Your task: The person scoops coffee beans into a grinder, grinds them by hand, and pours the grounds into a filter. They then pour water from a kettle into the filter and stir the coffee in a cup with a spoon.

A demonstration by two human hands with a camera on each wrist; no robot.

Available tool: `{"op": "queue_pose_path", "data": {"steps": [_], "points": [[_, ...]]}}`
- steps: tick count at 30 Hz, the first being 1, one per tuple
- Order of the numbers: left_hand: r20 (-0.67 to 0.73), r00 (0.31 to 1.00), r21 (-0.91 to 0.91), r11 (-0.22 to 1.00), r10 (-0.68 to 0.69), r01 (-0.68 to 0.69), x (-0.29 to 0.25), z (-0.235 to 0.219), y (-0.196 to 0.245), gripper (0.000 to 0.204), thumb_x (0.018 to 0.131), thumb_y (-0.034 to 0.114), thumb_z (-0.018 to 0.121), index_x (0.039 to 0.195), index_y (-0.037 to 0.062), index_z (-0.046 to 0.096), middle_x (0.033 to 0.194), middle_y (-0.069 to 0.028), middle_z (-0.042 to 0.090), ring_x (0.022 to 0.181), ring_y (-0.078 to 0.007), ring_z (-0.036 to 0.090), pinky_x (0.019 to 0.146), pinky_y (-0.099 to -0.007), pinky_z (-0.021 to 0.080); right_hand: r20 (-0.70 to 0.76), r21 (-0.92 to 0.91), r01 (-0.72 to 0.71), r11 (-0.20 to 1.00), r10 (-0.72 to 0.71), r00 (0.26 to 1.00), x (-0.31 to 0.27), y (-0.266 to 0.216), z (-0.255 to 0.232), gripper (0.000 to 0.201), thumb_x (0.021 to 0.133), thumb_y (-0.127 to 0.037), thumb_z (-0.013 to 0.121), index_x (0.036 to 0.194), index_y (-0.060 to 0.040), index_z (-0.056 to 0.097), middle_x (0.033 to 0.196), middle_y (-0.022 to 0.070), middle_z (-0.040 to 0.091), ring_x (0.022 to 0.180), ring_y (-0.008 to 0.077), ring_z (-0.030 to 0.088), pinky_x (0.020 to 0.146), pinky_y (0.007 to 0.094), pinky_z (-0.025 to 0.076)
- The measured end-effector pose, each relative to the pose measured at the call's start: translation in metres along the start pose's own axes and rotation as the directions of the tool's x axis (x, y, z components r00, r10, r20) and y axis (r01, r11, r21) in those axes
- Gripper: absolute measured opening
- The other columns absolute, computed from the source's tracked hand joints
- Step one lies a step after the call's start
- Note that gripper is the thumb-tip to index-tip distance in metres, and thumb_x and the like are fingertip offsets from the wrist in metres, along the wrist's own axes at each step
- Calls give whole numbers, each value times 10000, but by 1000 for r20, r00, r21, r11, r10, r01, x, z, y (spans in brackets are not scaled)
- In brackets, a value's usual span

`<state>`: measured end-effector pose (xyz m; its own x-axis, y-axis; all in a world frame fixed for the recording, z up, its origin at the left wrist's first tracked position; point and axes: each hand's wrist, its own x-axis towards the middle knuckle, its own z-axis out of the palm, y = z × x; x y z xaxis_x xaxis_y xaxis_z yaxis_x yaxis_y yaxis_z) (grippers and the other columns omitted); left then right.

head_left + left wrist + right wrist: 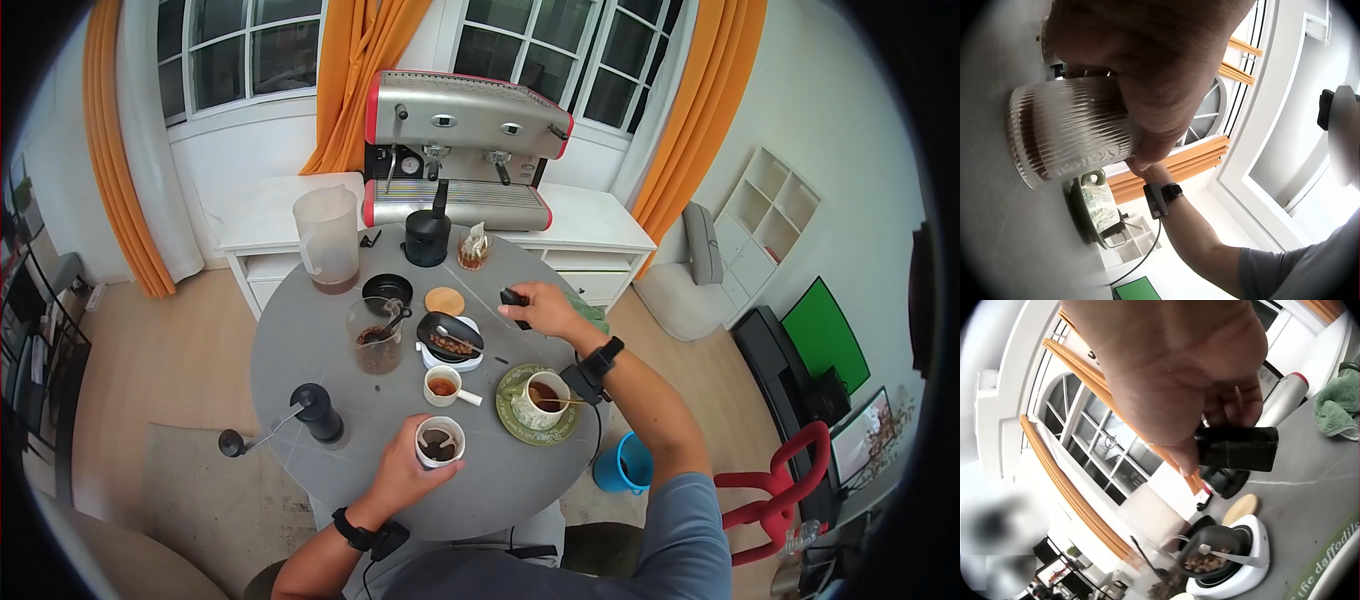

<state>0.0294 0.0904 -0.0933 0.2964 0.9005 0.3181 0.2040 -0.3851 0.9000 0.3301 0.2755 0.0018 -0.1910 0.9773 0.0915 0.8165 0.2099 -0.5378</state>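
My left hand grips a ribbed clear glass near the front of the round grey table; foam and dark liquid show inside from above. My right hand, over the table's right side, holds a handheld milk frother by its black body. The frother's thin shaft and small wire ring stick out past the thumb in the right wrist view. Between the hands sits a white handled cup with brown liquid. A patterned cup of dark liquid, a spoon in it, stands on a green saucer.
A white scale carries a black dish of beans. Left of it stand a clear container and a hand grinder. Further back are a pitcher, a black pot and an espresso machine.
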Motion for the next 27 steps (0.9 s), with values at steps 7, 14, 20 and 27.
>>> {"op": "queue_pose_path", "data": {"steps": [7,14,20,27], "points": [[-24,1000,9,1000,4,-4,0,2,-7,705,746,267,902,1278,29,505,1131,-168,680,1042,-311,699,889,-398,558,-106,-62,-55,997,49,993,30,36,40,375,816,-406,822,930,-55,756,722,113,692,640,245,635,664,371,522],[5,1000,9,1000,-3,3,0,1,-7,722,759,251,897,1296,29,468,1124,-133,685,1054,-233,696,910,-364,547,-75,-226,-35,974,18,997,30,39,57,422,783,-433,832,900,-36,753,747,145,711,666,297,681,675,394,546],[-5,1000,35,999,-12,13,0,2,-8,721,756,245,898,1296,30,471,1123,-126,684,1056,-230,692,915,-362,543,-51,-259,-139,956,130,990,22,23,60,512,753,-399,831,1042,16,752,914,242,730,896,396,718,827,448,567],[-4,1000,1,1000,-7,7,0,2,-7,712,747,237,904,1282,33,481,1109,-119,680,1040,-230,690,908,-357,542,-65,-323,-216,921,206,976,18,11,57,594,749,-415,815,1192,-28,729,1056,214,743,991,368,721,894,427,574]]}}
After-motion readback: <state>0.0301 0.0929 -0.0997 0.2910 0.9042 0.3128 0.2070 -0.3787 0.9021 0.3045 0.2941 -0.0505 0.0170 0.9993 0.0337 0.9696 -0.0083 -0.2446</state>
